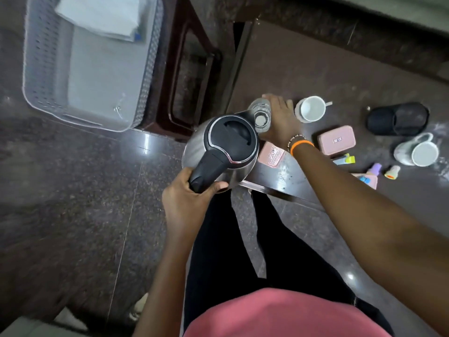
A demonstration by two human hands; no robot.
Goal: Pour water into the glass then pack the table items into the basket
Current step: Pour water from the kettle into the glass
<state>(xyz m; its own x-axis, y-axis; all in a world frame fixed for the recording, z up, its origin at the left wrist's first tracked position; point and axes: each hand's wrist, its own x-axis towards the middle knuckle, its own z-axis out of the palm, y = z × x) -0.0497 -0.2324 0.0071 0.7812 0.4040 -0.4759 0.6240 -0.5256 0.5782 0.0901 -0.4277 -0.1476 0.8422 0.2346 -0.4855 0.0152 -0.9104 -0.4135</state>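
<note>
My left hand [189, 198] grips the black handle of a steel kettle [226, 147] with a black lid, tilted with its spout over a clear glass [261, 115] on the dark table [315, 69]. My right hand [279, 117] wraps around the right side of the glass and holds it steady. On the table lie a white cup [311, 108], a second white cup [418, 152], a pink box [336, 139], a pink card-like item [271, 154], a black pouch [398, 117] and small coloured items [374, 170]. A pale plastic basket [43, 69] sits at the upper left, apart from the table.
The basket rests on a dark wooden stool [192, 69] left of the table and holds white paper [102, 15]. Polished stone floor [73, 190] spreads below. My legs stand against the table's front edge [274, 188].
</note>
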